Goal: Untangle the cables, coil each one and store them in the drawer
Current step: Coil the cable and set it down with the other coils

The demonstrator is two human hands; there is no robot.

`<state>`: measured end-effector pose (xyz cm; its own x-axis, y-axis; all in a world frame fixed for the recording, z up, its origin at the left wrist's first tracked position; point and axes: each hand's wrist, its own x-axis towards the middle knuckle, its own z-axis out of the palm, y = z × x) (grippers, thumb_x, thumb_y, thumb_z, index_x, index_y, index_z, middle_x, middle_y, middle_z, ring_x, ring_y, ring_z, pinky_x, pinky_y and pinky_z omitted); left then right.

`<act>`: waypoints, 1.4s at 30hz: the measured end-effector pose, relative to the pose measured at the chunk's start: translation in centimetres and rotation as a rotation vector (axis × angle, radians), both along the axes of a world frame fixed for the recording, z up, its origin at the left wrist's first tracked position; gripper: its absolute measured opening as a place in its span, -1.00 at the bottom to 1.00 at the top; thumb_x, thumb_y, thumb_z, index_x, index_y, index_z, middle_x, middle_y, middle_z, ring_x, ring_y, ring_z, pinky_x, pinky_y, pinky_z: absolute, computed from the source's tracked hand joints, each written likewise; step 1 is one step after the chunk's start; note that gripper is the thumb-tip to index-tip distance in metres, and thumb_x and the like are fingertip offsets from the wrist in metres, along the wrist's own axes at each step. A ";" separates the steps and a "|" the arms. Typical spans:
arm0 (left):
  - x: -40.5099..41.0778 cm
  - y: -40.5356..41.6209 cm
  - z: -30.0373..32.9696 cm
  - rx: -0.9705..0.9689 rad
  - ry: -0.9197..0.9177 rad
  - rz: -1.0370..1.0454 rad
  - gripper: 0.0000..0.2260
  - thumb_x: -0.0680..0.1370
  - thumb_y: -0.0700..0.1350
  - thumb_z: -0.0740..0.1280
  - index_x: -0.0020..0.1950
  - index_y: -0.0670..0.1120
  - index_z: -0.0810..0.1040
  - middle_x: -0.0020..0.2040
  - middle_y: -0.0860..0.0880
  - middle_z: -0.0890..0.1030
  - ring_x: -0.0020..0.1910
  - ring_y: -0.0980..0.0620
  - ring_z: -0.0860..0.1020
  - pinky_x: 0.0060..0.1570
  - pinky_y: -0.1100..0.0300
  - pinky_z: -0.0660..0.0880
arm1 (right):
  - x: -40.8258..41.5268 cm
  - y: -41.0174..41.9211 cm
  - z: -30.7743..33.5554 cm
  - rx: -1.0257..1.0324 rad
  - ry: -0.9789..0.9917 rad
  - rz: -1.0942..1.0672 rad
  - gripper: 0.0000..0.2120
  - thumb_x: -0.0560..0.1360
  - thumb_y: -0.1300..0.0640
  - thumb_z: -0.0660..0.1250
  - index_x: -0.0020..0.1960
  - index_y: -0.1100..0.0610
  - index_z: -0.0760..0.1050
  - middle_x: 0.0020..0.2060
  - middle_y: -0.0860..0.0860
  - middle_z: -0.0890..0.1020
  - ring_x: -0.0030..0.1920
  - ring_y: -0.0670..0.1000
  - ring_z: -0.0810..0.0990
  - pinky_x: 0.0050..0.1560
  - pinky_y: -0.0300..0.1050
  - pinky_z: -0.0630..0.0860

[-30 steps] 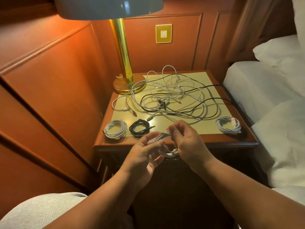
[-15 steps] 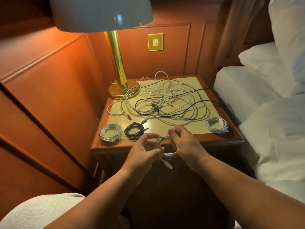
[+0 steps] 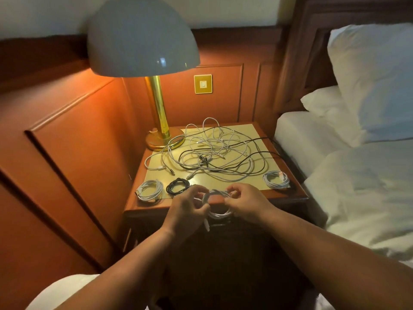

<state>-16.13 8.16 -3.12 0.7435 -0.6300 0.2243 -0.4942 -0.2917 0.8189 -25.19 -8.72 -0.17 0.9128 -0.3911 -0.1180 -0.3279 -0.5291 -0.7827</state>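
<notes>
Bed (image 3: 357, 198) w/ white pillows fills the right side; wood-panelled wall on the left. Nightstand (image 3: 223, 201) sits between, brass lamp (image 3: 156, 104) at its back-left corner. Big tangle of white & black cables (image 3: 214, 153) sprawls across the top. Along the front edge lie three finished coils: white coil (image 3: 150, 189) far left, black coil (image 3: 177, 186) just beside it, another white coil (image 3: 276, 179) at front right. Left hand (image 3: 187, 211) & right hand (image 3: 247, 203) both grip a white cable loop (image 3: 218, 212) held just off the front edge, one plug end hanging down; exact finger pinch is blurry, prob. thumb & forefinger
</notes>
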 end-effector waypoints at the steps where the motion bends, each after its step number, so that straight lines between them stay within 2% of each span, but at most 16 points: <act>1: 0.8 -0.3 -0.1 0.042 -0.087 -0.014 -0.74 0.52 -0.24 0.45 0.16 -0.02 0.56 -0.03 0.04 0.64 -0.18 0.21 0.65 -0.21 0.36 0.59 | 0.6 -0.3 0.0 -0.099 0.019 -0.002 -0.67 0.56 0.07 0.38 0.30 0.09 0.52 0.10 0.06 0.63 0.01 0.00 0.62 0.04 -0.06 0.62; 3: 2.8 -1.0 -0.3 0.133 -0.297 -0.028 -0.75 0.52 -0.18 0.46 0.18 -0.05 0.58 0.02 0.00 0.67 -0.07 0.13 0.64 -0.11 0.28 0.63 | 2.0 -0.7 0.2 -0.219 0.060 -0.023 -0.68 0.57 0.03 0.36 0.29 0.10 0.54 0.09 0.05 0.64 0.00 -0.01 0.60 0.01 -0.08 0.57; 5: 4.8 -1.6 -0.2 0.193 -0.401 -0.014 -0.78 0.53 -0.08 0.46 0.16 -0.03 0.59 0.03 0.01 0.67 -0.04 0.08 0.62 -0.07 0.15 0.64 | 3.5 -1.2 0.1 -0.176 0.103 -0.050 -0.81 0.59 0.04 0.34 0.15 0.09 0.59 -0.03 0.04 0.66 -0.15 0.00 0.65 -0.13 -0.07 0.63; 8: 7.8 -2.6 0.4 0.281 -0.352 0.049 -0.82 0.56 0.03 0.41 0.10 -0.02 0.61 0.03 0.05 0.63 -0.05 0.09 0.56 -0.07 0.14 0.58 | 5.7 -1.9 -0.6 -0.067 0.185 -0.108 -0.87 0.60 0.07 0.33 0.04 0.12 0.59 -0.18 0.04 0.66 -0.29 -0.02 0.68 -0.24 -0.12 0.65; 13: 12.3 -4.4 0.9 0.480 -0.323 0.133 -0.82 0.58 0.06 0.35 0.10 0.02 0.62 0.08 0.07 0.63 0.02 0.04 0.56 -0.01 0.06 0.57 | 8.3 -2.7 -1.9 -0.068 0.239 -0.126 -0.83 0.59 0.07 0.34 -0.13 0.12 0.56 -0.31 0.02 0.62 -0.41 -0.07 0.63 -0.44 -0.28 0.46; 16: 14.1 -5.9 0.6 0.646 -0.355 0.137 -0.77 0.56 0.09 0.38 0.16 0.05 0.61 0.09 0.08 0.62 0.02 0.02 0.57 -0.03 0.08 0.59 | 9.3 -3.0 -2.3 -0.082 0.235 -0.097 -0.86 0.57 0.04 0.38 0.05 0.10 0.58 -0.26 -0.01 0.62 -0.34 -0.06 0.65 -0.36 -0.22 0.52; 18: 14.9 -6.7 0.5 0.725 -0.371 0.134 -0.79 0.54 0.07 0.41 0.14 0.05 0.62 0.04 0.07 0.62 -0.03 0.02 0.57 -0.12 0.13 0.57 | 9.7 -3.0 -2.6 -0.071 0.216 -0.085 -0.64 0.54 0.03 0.42 0.29 0.09 0.51 -0.13 -0.02 0.60 -0.25 -0.04 0.66 -0.24 -0.14 0.65; 22: 15.5 -8.0 0.5 0.833 -0.406 0.110 -0.91 0.52 -0.04 0.41 0.01 0.02 0.64 -0.12 0.04 0.61 -0.16 0.03 0.57 -0.15 0.14 0.61 | 9.5 -3.2 -3.3 -0.062 0.153 -0.079 -0.52 0.49 -0.04 0.46 0.35 0.05 0.45 -0.02 0.03 0.62 -0.17 0.00 0.66 -0.19 -0.06 0.68; 25: 15.6 -8.3 1.1 0.803 -0.385 0.128 -0.95 0.55 -0.03 0.38 -0.04 0.01 0.59 -0.15 0.03 0.58 -0.18 0.02 0.55 -0.13 0.11 0.61 | 9.1 -3.4 -3.7 -0.150 0.112 -0.040 -0.46 0.50 -0.10 0.43 0.40 0.04 0.42 0.02 0.05 0.62 -0.01 0.05 0.64 -0.01 -0.01 0.62; 27: 15.6 -8.5 1.5 0.739 -0.351 0.132 -0.91 0.57 0.01 0.36 -0.05 0.00 0.56 -0.16 0.03 0.57 -0.18 0.03 0.54 -0.16 0.11 0.60 | 8.7 -3.7 -3.5 -0.204 0.098 -0.006 -0.47 0.52 -0.08 0.41 0.42 0.03 0.40 0.01 0.02 0.58 -0.02 0.00 0.58 -0.04 -0.10 0.54; 29: 15.4 -8.7 2.3 0.607 -0.246 0.140 -0.89 0.59 0.02 0.34 -0.05 0.00 0.54 -0.16 0.02 0.58 -0.17 0.04 0.54 -0.17 0.10 0.57 | 8.3 -4.1 -2.9 -0.199 0.113 -0.016 -0.62 0.54 -0.07 0.37 0.31 0.01 0.47 0.00 -0.02 0.58 -0.10 -0.06 0.56 -0.15 -0.19 0.47; 31: 14.7 -9.1 3.4 0.406 -0.084 0.152 -0.89 0.60 -0.01 0.34 -0.06 -0.02 0.54 -0.16 0.00 0.58 -0.16 0.04 0.55 -0.19 0.13 0.53 | 8.0 -4.4 -2.3 -0.017 0.107 -0.126 -0.76 0.58 -0.08 0.31 0.11 0.06 0.55 -0.03 0.01 0.62 -0.17 -0.06 0.57 -0.17 -0.12 0.55; 34: 12.2 -9.8 5.5 0.147 0.132 0.052 -0.88 0.60 -0.10 0.36 -0.11 -0.10 0.58 -0.19 -0.05 0.60 -0.20 0.03 0.55 -0.26 0.19 0.47 | 7.9 -4.9 -0.1 0.666 0.028 -0.343 -0.57 0.64 -0.17 0.16 0.12 0.18 0.57 -0.03 0.12 0.66 -0.06 0.06 0.62 -0.06 0.00 0.55; 36: 10.1 -10.0 6.6 0.107 0.181 -0.084 -0.89 0.58 -0.12 0.38 -0.13 -0.11 0.58 -0.22 -0.05 0.59 -0.24 0.06 0.53 -0.26 0.20 0.44 | 7.8 -5.7 1.8 0.949 -0.016 -0.391 -0.49 0.64 -0.22 0.10 0.16 0.19 0.53 0.05 0.15 0.66 0.09 0.14 0.61 0.04 0.02 0.53; 38: 8.6 -10.2 7.2 0.145 0.180 -0.220 -0.91 0.55 -0.13 0.42 -0.13 -0.09 0.58 -0.23 -0.03 0.59 -0.26 0.09 0.53 -0.26 0.20 0.45 | 7.5 -6.3 3.5 1.014 -0.038 -0.416 -0.55 0.64 -0.17 0.14 0.17 0.20 0.51 0.04 0.15 0.66 0.07 0.14 0.62 0.02 0.00 0.56; 42: 7.6 -10.8 7.8 0.156 0.163 -0.279 -0.88 0.57 -0.05 0.41 -0.11 -0.07 0.61 -0.22 0.00 0.61 -0.24 0.10 0.54 -0.24 0.21 0.47 | 6.5 -6.5 6.2 0.858 -0.006 -0.433 -0.74 0.66 0.11 0.21 0.13 0.30 0.53 -0.14 0.17 0.64 -0.10 0.08 0.64 0.01 -0.03 0.61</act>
<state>-8.55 -2.63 4.68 0.5565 -0.8309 0.0018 -0.4391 -0.2923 0.8495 -18.65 -15.23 6.01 0.7110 -0.4767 -0.5170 -0.3552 0.3911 -0.8491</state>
